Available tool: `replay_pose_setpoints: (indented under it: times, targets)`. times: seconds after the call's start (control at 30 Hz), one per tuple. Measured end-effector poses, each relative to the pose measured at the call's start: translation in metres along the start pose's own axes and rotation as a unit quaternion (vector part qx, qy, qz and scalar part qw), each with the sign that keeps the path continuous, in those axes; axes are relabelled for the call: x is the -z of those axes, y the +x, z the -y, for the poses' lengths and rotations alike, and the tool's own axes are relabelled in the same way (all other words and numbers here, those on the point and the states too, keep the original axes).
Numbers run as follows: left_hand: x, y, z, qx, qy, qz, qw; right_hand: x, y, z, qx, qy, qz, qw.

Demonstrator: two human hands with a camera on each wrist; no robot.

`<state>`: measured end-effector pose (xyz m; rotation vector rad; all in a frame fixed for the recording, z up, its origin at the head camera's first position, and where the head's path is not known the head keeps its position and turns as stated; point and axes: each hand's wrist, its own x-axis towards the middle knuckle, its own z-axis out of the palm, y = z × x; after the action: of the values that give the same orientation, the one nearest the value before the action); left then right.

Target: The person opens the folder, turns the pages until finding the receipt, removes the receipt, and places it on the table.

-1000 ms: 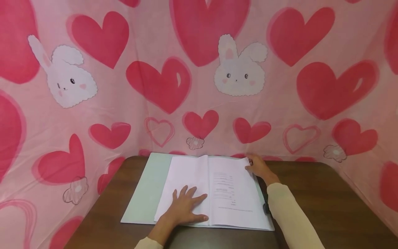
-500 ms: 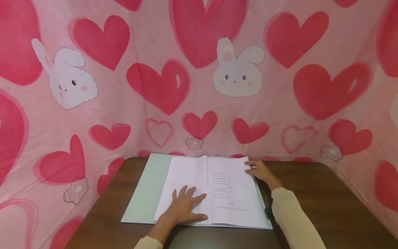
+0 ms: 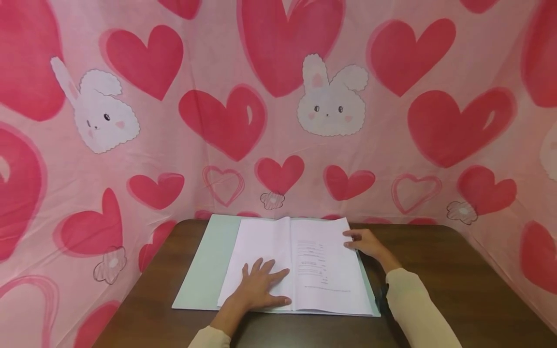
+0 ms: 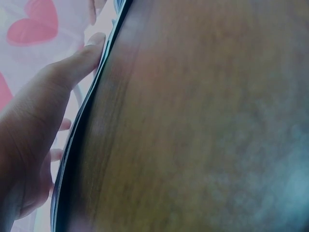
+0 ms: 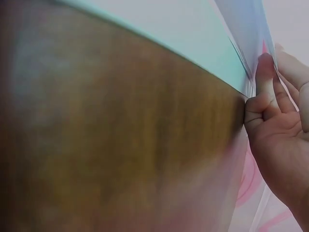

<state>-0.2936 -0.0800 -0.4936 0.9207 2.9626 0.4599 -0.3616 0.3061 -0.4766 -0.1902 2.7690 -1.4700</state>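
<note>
An open pale green folder (image 3: pixel 204 270) lies on the brown table with white sheets in it. My left hand (image 3: pixel 256 287) rests with spread fingers on the left white page (image 3: pixel 256 241), its thumb near the center fold. In the left wrist view, the thumb (image 4: pixel 84 60) lies along the near edge of the pages. At the upper right edge of the printed right page (image 3: pixel 326 270), my right hand (image 3: pixel 365 244) pinches the sheet. The right wrist view shows that sheet (image 5: pixel 248 29) slightly lifted off the green cover (image 5: pixel 193 38), its edge between the fingers.
The brown wooden table (image 3: pixel 435 270) extends on both sides of the folder. Behind it hangs a pink cloth (image 3: pixel 278 140) printed with red hearts and white rabbits. A dark camera (image 3: pixel 383 297) sits at the right wrist.
My right hand has slid a little down the right page's edge from its top corner, toward me. The left hand stays in place on the left page.
</note>
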Motion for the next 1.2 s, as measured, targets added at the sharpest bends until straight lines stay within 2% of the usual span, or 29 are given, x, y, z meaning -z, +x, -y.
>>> replay_pose_setpoints:
  times: [0.27, 0.53, 1.0, 1.2]
  targets:
    - [-0.001, 0.000, 0.000, 0.004, -0.004, 0.002, 1.0000, 0.000, -0.018, 0.002, 0.016, 0.010, 0.013, 0.9997]
    - [-0.002, 0.000, 0.000, 0.006, -0.006, 0.005, 0.9999, -0.002, -0.030, 0.003, -0.018, 0.005, 0.011, 0.9998]
    - [0.001, 0.001, 0.000, 0.009, -0.006, 0.010, 0.9999, 0.003, -0.047, 0.005, 0.015, 0.021, 0.049, 0.9985]
    - [0.002, 0.001, -0.001, 0.012, -0.007, 0.016, 0.9998, 0.004, -0.051, 0.003, 0.022, 0.045, 0.065, 0.9966]
